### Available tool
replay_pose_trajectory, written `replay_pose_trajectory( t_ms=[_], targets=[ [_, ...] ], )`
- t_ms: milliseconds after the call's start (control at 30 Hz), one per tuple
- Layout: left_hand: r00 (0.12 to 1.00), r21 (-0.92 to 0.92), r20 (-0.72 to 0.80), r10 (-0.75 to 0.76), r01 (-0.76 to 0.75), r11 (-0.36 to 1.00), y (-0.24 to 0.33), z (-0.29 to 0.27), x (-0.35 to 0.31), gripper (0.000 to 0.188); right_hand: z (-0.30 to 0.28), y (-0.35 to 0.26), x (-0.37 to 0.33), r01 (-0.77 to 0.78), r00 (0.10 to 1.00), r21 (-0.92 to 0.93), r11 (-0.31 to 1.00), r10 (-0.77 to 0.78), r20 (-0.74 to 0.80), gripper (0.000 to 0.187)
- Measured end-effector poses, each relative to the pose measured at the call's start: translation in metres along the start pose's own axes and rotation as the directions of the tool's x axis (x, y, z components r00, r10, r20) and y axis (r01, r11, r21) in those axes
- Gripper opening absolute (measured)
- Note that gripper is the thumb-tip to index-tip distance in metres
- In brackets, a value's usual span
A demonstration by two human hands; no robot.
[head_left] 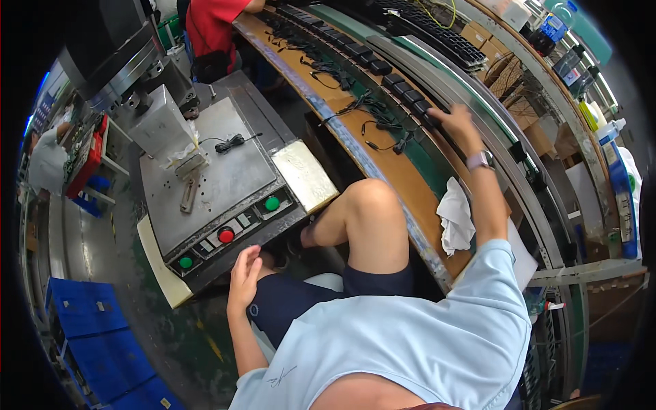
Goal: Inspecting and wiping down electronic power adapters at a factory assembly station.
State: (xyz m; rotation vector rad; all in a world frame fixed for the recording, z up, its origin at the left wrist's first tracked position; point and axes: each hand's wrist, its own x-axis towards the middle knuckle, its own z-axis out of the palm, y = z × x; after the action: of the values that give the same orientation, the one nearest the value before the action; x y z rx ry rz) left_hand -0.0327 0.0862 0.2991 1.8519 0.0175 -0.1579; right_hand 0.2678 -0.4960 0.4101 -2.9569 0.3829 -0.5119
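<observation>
My right hand reaches to the near end of a row of black power adapters. Its fingers are apart and partly blurred, one at the last adapter; whether it touches is unclear. My left hand hangs open and empty above my thigh, close to the press's front panel. On the press's metal bed lies a coiled black cable. Beside it stand a metal block and a small clamp fixture.
Bundled black cables lie along the brown workbench, with a crumpled white cloth at its near end. The press panel carries a red button and green buttons. A person in red sits farther up the bench.
</observation>
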Motion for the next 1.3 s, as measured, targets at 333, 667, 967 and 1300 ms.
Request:
replay_pose_trajectory(
  t_ms=[333,667,967,1300],
  targets=[
    [0.991,-0.032,0.090,0.096,-0.093,0.995,0.022,0.014,-0.011,0.029,-0.072,-0.080,-0.068,0.481,0.807,0.254,0.839,-0.310,-0.503,0.054],
    [0.659,-0.333,-0.233,0.715,-0.745,0.578,0.221,0.047,0.051,0.042,-0.154,-0.265,-0.200,0.584,0.597,0.811,-0.038,-0.657,-0.461,0.053],
    [0.480,0.121,-0.494,0.725,-0.788,0.604,0.198,0.030,0.031,0.049,-0.115,-0.303,-0.242,0.302,0.544,0.934,-0.192,-0.770,-0.334,0.051],
    [0.499,0.038,-0.429,0.753,-0.823,0.567,0.175,0.014,0.017,0.045,-0.111,-0.305,-0.252,0.072,0.468,0.937,-0.341,-0.818,-0.334,0.052]
  ],
)
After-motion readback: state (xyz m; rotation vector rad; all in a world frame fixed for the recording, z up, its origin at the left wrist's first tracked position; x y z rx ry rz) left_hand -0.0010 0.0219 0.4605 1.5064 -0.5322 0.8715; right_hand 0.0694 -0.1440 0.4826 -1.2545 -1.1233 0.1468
